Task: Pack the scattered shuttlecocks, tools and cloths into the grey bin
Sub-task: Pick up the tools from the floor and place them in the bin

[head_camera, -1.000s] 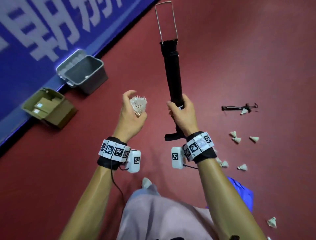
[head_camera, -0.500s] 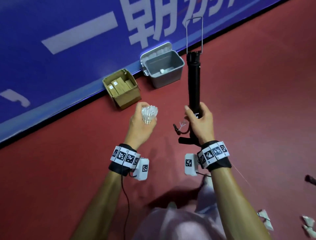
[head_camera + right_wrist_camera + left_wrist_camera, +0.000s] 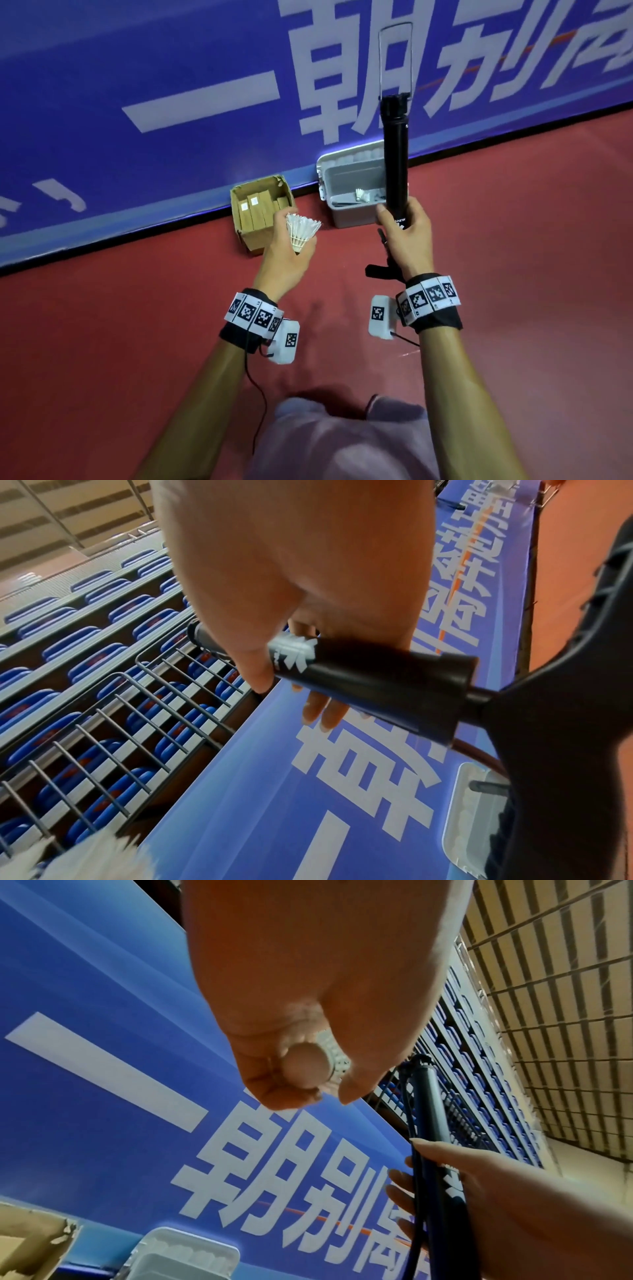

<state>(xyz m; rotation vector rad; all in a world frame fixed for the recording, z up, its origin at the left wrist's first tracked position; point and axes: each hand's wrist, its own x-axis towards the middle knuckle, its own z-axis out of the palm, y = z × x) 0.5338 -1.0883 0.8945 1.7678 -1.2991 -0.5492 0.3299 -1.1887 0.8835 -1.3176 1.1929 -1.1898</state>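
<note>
head view: left hand (image 3: 286,253) pinches a white shuttlecock (image 3: 301,230) near the cardboard box (image 3: 255,210); right hand (image 3: 406,240) grips a black pump (image 3: 396,161) upright before the grey bin (image 3: 349,192) (one shuttlecock inside). left wrist: fingers (image 3: 284,1093) curl round the cork. right wrist: fingers (image 3: 257,669) wrap the pump's barrel

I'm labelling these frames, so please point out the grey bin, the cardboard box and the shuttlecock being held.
grey bin (image 3: 356,216): head view, its front wall.
cardboard box (image 3: 252,241): head view, its front wall.
shuttlecock (image 3: 302,229): head view, its white feather skirt, above the left hand (image 3: 286,255).
</note>
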